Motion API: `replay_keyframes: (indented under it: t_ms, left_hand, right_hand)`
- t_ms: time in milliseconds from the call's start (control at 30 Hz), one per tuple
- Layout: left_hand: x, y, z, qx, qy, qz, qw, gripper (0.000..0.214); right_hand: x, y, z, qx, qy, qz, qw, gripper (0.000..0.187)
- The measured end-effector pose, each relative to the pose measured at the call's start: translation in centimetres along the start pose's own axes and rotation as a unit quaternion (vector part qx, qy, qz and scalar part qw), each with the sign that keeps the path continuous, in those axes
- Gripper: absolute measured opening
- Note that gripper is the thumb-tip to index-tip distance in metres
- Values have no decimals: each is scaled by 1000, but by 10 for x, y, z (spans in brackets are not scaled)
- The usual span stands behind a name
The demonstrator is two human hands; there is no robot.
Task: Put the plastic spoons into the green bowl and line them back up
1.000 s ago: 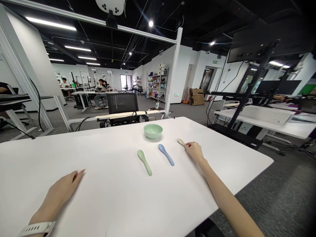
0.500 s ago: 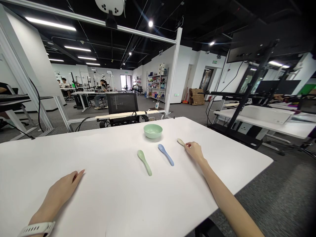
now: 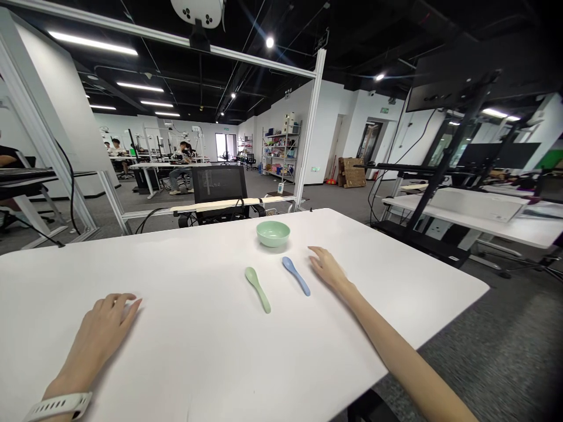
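Observation:
A green bowl stands upright toward the far side of the white table. Before it lie a pale green spoon and a blue spoon, both with their handles toward me. My right hand is over the table just right of the blue spoon, fingers stretched toward the bowl and apart from it. The cream spoon from the earlier picture does not show; my right hand covers its former spot. At the left, my left hand rests with thumb and fingers apart, touching no object.
A metal frame rises beyond the table's far edge, with a black mesh chair behind it. To the right is a black stand beside another white desk. People sit at desks in the background.
My right hand has let go of the cream spoon, shifted left and stretched its fingers. That spoon is out of sight now. My left hand has spread its fingers and drawn slightly left.

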State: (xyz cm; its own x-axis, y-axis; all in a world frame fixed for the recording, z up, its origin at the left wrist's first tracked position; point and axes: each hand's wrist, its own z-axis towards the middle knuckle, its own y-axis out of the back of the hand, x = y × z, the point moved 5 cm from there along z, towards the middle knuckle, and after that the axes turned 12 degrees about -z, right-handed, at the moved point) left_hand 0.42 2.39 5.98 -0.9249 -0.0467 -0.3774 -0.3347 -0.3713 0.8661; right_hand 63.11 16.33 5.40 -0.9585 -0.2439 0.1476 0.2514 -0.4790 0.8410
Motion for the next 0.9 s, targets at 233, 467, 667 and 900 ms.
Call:
replay_keyframes:
  t_ms: [233, 467, 667, 900]
  left_hand:
    - [24, -23, -3, 41, 96, 39, 994, 76]
    - [31, -26, 1, 19, 101, 34, 994, 61]
    - [27, -27, -2, 51, 96, 40, 993, 77]
    - [21, -23, -5, 39, 101, 36, 993, 75]
  right_hand:
    - [23, -22, -5, 113, 24, 79, 990, 44]
    - [24, -16, -5, 102, 10, 93, 990, 40]
    - [28, -14, -6, 103, 11, 90, 991, 40]
    - [18, -1, -1, 71, -5, 38, 997, 43]
